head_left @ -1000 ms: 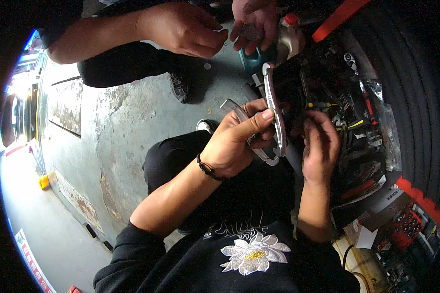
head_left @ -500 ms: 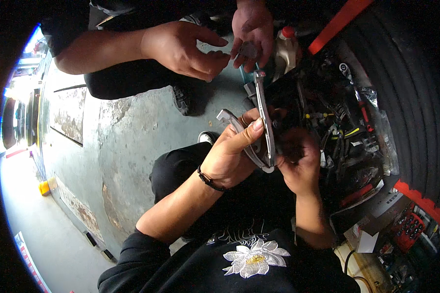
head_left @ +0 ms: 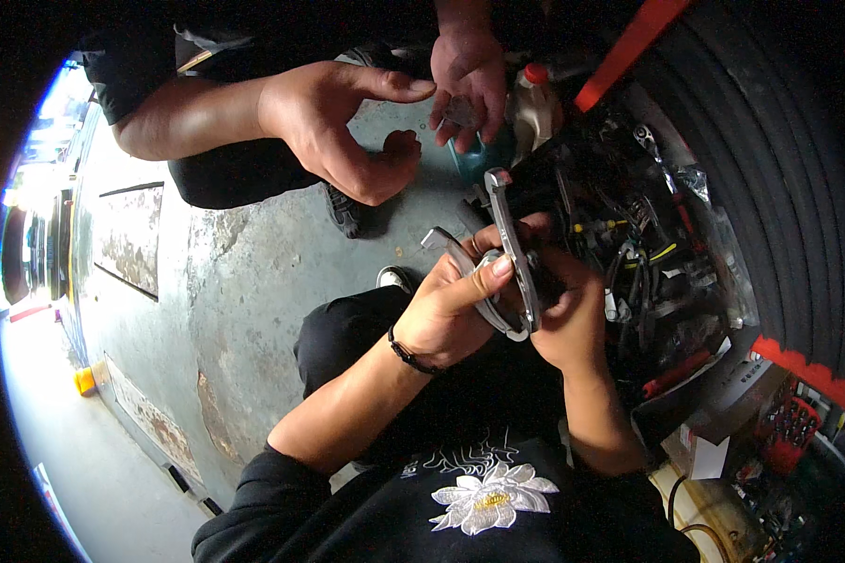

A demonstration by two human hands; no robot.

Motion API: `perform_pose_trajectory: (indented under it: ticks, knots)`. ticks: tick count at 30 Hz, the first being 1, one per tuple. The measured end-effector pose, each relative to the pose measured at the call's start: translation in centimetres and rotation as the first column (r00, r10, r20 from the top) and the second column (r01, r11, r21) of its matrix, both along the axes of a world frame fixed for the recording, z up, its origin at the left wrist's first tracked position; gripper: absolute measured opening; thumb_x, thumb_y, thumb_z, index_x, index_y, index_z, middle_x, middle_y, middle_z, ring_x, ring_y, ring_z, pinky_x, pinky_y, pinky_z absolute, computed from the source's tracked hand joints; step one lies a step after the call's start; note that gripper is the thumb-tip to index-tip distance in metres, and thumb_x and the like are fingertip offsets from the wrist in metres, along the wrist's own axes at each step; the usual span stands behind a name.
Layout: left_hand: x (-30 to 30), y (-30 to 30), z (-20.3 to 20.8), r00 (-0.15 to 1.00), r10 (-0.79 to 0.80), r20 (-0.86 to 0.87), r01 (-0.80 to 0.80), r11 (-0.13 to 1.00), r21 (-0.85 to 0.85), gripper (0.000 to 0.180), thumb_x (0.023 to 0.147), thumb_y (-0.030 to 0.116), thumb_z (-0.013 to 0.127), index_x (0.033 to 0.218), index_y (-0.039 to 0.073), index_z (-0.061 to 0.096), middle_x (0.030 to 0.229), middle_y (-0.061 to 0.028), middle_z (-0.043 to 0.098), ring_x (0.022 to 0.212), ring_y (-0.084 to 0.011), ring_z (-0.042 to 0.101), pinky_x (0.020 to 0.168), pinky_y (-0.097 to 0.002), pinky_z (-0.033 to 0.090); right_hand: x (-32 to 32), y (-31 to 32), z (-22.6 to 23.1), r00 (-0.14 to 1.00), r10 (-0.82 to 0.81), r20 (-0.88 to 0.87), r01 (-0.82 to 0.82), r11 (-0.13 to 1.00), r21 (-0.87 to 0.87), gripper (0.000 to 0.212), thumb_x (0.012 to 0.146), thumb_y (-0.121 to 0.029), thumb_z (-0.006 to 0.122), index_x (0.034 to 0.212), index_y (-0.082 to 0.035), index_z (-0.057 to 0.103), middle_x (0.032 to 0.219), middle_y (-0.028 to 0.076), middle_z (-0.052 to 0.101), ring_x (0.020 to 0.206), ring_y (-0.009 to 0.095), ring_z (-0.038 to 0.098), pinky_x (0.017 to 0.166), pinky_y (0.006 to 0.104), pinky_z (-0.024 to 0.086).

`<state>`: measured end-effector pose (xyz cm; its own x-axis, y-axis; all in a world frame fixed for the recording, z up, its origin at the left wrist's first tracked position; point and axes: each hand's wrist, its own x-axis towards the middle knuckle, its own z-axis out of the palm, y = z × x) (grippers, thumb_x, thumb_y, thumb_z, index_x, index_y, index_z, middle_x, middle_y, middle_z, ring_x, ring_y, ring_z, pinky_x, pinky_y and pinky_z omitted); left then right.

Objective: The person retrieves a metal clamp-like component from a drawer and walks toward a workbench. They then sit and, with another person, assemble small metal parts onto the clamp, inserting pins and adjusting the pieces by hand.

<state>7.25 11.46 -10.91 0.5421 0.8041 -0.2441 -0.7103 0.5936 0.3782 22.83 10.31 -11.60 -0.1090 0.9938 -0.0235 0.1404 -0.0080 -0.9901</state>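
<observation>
A metal gear puller with long hooked jaws [head_left: 507, 225] is held up in front of my chest. My left hand [head_left: 460, 296] is closed on it, thumb pressed against the longer upright jaw, and the curved jaw passes between palm and fingers. My right hand [head_left: 573, 310] grips the puller's lower right side with curled fingers; what lies inside that hand is partly hidden in shadow. Facing me, another person's cupped palm [head_left: 469, 70] carries a small clear piece [head_left: 458, 111]. That person's other hand [head_left: 333, 127] hovers beside it, thumb apart from fingers.
To the right lies a dark heap of tools, with a ratchet [head_left: 646, 138] and pliers [head_left: 634, 267]. Behind them stands a cream jug with a red cap [head_left: 535, 73]. Black ribbed tubing [head_left: 770, 178] borders the far right. An opened cardboard box [head_left: 723, 403] sits lower right.
The puller has come lower in view and its hooks sit further from the other person's palm. My right hand has closed in on it. The other person's near hand has spread its thumb wider.
</observation>
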Motion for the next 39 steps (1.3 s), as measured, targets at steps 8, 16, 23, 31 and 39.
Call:
perform_pose_trajectory:
  ticks: [8, 16, 23, 31, 39]
  knots:
    - [0.4, 0.3, -0.1, 0.993, 0.038, 0.114, -0.037, 0.999, -0.010, 0.050, 0.101, 0.015, 0.062, 0.146, 0.001, 0.045, 0.137, -0.0081, 0.058, 0.115, -0.0223, 0.063, 0.100, -0.0476, 0.054, 0.9, 0.4, 0.8, 0.993, 0.117, -0.002, -0.117, 0.988, -0.102, 0.034, 0.082, 0.003, 0.072, 0.114, -0.002, 0.063, 0.108, 0.010, 0.069, 0.100, 0.019, 0.068, 0.090, 0.0333, 0.053]
    - [0.4, 1.0, -0.5, 0.986, 0.065, 0.153, -0.068, 0.998, 0.014, 0.042, 0.100, 0.012, 0.062, 0.140, 0.006, 0.051, 0.149, -0.0127, 0.051, 0.122, -0.0249, 0.062, 0.098, -0.0450, 0.056, 0.1, -0.7, 0.3, 0.977, -0.078, -0.197, 0.081, 0.997, 0.006, 0.034, 0.090, -0.002, 0.071, 0.122, 0.002, 0.060, 0.114, 0.011, 0.069, 0.107, 0.019, 0.066, 0.095, 0.0327, 0.052]
    - [0.9, 1.0, -0.4, 0.983, 0.097, 0.157, -0.097, 0.995, -0.003, 0.038, 0.099, 0.013, 0.063, 0.135, 0.008, 0.054, 0.149, -0.0141, 0.051, 0.129, -0.0280, 0.057, 0.100, -0.0456, 0.055, 1.5, -1.3, 1.1, 0.988, -0.085, -0.127, 0.084, 0.996, -0.012, 0.035, 0.089, -0.005, 0.074, 0.122, 0.004, 0.064, 0.112, 0.011, 0.072, 0.103, 0.017, 0.069, 0.093, 0.0320, 0.053]
    - [-0.3, 1.5, -0.3, 0.993, 0.110, 0.046, -0.112, 0.993, 0.047, 0.047, 0.098, 0.020, 0.066, 0.140, 0.008, 0.049, 0.146, -0.0179, 0.053, 0.126, -0.0328, 0.059, 0.108, -0.0509, 0.048, 4.4, -0.2, 3.4, 0.979, -0.204, 0.008, 0.204, 0.977, -0.060, 0.023, 0.087, 0.005, 0.071, 0.110, 0.004, 0.068, 0.094, 0.006, 0.073, 0.083, 0.010, 0.069, 0.075, 0.0238, 0.055]
    - [0.4, 1.1, -0.3, 0.994, 0.081, -0.071, -0.076, 0.995, 0.062, 0.043, 0.098, 0.011, 0.066, 0.138, 0.003, 0.050, 0.130, -0.0130, 0.062, 0.119, -0.0252, 0.063, 0.100, -0.0436, 0.054, 4.0, 1.7, 5.1, 0.975, -0.135, 0.174, 0.115, 0.986, 0.120, 0.024, 0.089, 0.001, 0.070, 0.112, 0.001, 0.071, 0.098, 0.008, 0.070, 0.083, 0.013, 0.069, 0.071, 0.0245, 0.055]
